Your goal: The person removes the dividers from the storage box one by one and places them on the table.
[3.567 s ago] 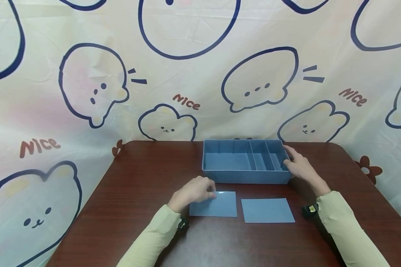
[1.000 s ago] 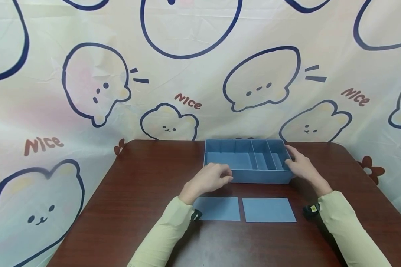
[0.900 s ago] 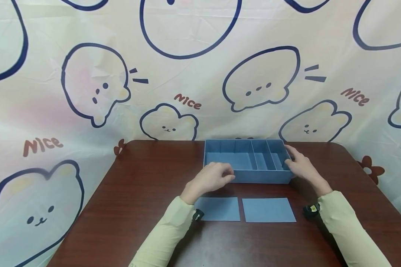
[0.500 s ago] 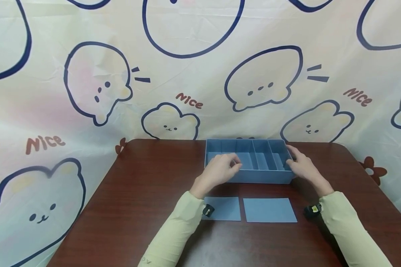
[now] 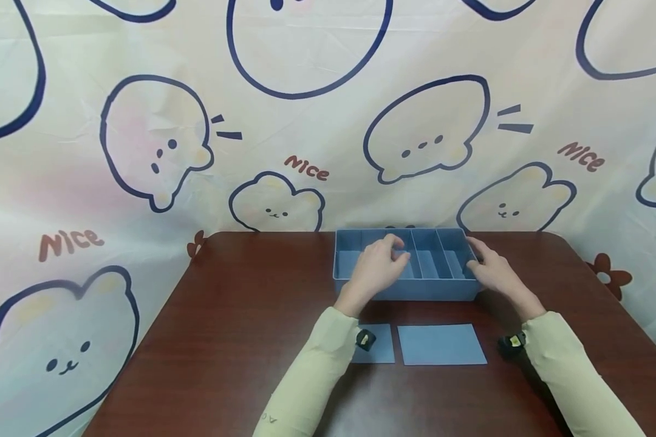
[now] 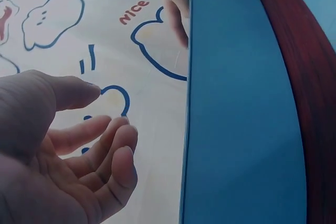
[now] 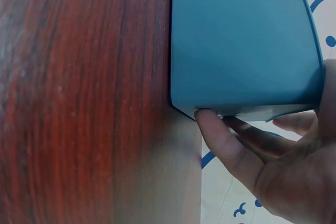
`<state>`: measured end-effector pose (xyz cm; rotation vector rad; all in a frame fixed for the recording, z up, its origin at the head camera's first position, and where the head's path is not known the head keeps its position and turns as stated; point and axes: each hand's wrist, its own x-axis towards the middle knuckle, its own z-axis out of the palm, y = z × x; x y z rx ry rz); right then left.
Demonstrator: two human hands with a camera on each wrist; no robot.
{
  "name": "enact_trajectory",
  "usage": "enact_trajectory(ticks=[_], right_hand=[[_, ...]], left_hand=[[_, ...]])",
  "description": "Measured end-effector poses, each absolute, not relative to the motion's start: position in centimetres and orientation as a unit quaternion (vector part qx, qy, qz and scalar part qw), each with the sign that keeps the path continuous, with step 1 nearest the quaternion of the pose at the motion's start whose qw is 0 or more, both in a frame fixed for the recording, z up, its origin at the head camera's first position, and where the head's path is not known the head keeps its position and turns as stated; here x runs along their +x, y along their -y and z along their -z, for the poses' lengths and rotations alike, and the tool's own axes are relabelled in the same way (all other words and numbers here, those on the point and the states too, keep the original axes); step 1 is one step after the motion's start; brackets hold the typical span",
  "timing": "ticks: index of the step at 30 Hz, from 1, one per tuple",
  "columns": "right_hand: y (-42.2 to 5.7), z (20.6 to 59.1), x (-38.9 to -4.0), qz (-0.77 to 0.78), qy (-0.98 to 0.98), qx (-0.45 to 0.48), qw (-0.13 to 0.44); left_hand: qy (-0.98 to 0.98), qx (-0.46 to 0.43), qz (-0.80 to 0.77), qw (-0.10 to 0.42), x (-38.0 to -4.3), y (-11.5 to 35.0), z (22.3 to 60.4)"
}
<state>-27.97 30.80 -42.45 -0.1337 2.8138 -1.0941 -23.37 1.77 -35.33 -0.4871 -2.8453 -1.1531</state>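
Observation:
A blue divided storage box (image 5: 410,290) stands at the back of the table, with one wide compartment on the left and two narrow ones on the right. My right hand (image 5: 492,270) grips its right end, thumb over the rim; in the right wrist view, the fingers (image 7: 223,140) lie against the outer end wall. Over the wide compartment hovers my left hand (image 5: 377,264). Its fingers (image 6: 123,177) are loosely bent, with nothing between them in the left wrist view.
Two flat blue rectangular pieces lie in front of the box: the right piece (image 5: 441,345) in full view, the left piece (image 5: 379,345) partly hidden by my left wrist. Behind the brown table (image 5: 208,340) hangs a cartoon-print cloth (image 5: 328,133).
My left hand has left the left flat piece, moving forward and right to above the box's wide compartment. The right hand keeps its grip, and the box stays in place.

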Motion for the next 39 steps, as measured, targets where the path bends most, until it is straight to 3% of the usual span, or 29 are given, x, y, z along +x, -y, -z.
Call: enact_trajectory(ticks=[20,39], right_hand=[[-30.7,42.4,-27.7,0.361,-0.929,-0.049,0.061],[-30.6,42.2,-27.6,0.359,-0.930,-0.056,0.062]], left_hand=[[0.895,-0.099,0.435,-0.005,-24.9,-4.2,36.1],[0.897,-0.061,0.433,-0.063,-26.5,-6.2,37.8]])
